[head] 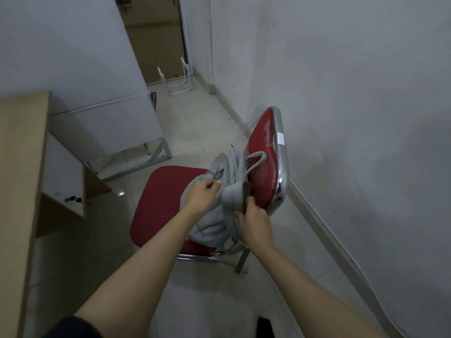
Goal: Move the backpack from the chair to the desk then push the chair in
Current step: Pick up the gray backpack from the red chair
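A grey backpack (214, 223) rests on the seat of a red chair (161, 201) with a chrome frame, leaning against the red backrest. Its grey top loop pokes up beside the backrest. My left hand (202, 195) pinches the fabric on the bag's left upper side. My right hand (251, 218) grips a padded grey strap on the bag's right side. The wooden desk (22, 152) runs along the left edge of the view, its top seen at a steep angle.
A white wall stands close behind the chair on the right. A white cabinet on a metal stand (105, 113) sits beyond the desk. A white wire rack (175, 79) stands by a doorway at the back. Pale floor tiles lie between desk and chair.
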`<state>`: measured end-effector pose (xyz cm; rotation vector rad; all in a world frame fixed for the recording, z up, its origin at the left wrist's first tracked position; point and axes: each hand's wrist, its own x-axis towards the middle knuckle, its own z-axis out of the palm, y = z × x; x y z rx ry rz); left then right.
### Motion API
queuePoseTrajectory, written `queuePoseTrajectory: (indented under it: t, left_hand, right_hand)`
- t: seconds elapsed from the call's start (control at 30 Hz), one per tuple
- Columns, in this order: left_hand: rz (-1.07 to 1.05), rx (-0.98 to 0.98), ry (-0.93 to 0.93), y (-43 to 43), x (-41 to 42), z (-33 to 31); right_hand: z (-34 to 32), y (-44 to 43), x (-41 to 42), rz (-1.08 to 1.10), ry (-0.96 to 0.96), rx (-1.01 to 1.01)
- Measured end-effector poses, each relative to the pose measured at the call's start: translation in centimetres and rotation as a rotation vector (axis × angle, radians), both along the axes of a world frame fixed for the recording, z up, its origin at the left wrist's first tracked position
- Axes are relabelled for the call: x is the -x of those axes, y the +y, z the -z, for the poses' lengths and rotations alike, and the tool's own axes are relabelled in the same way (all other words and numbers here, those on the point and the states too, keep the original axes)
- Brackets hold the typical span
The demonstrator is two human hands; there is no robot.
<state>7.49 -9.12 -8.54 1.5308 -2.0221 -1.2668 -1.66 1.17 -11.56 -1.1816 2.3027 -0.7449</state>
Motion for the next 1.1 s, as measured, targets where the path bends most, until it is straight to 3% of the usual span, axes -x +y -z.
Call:
queuePoseTrajectory:
  t: [0.2, 0.33, 0.53, 0.67, 0.97, 1.1]
  left_hand:
    - [-0.119, -0.167, 0.077, -3.3, 4.0, 1.6]
    - [-0.145, -0.425, 0.204, -4.6, 6.1, 1.8]
    - [-0.057, -0.486, -0.003, -6.8, 7.3, 2.2]
    - [-0.052, -0.361, -0.026, -7.2, 6.1, 3.2]
    - [-0.399, -0.051, 0.043, -9.0, -4.6, 2.7]
    - [-0.475, -0.012, 0.076, -8.9, -9.5, 3.4]
  right_hand:
    - [2.1, -2.6, 0.9, 0.027, 0.032, 0.041]
    - [2.6, -3.1, 1.8, 0.029, 0.027, 0.109]
    - [3.5, -3.1, 2.2, -0.019, 0.043, 0.126]
    - [3.7, -3.0, 2.2, -0.057, 0.012, 0.191]
    - [2.3, -6.1, -3.4, -0.341, -0.069, 0.319]
    - [1.7, -7.9, -6.5, -0.413, -0.242, 0.308]
